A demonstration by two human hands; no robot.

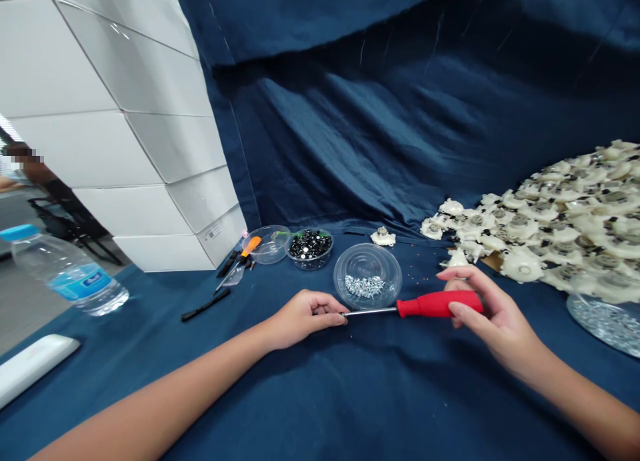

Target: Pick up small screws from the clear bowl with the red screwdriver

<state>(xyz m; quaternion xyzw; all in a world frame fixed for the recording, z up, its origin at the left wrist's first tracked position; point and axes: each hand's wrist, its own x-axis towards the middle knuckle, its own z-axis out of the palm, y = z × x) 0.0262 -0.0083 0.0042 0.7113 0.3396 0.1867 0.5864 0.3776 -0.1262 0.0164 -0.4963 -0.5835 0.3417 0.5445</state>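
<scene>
A screwdriver [440, 304] with a red handle and a metal shaft lies level between my two hands. My right hand [493, 311] grips the handle, thumb below and fingers behind it. At the shaft's far end, my left hand [305, 318] is closed in a pinch round the tip; whether a small part is also in that pinch is hidden. Just behind the shaft sits a clear round dish [367, 261] with silvery screws [365, 286] in it. A clear tub [310, 249] of small black parts stands to its left.
Whitish plastic parts [565, 221] are heaped at the right, beside a container of silvery pieces [607, 318]. One whitish part [383, 236] lies apart. At left are an orange-handled screwdriver [250, 246], a water bottle [75, 274] and stacked white boxes [145, 154]. Blue cloth [320, 394] covers the table.
</scene>
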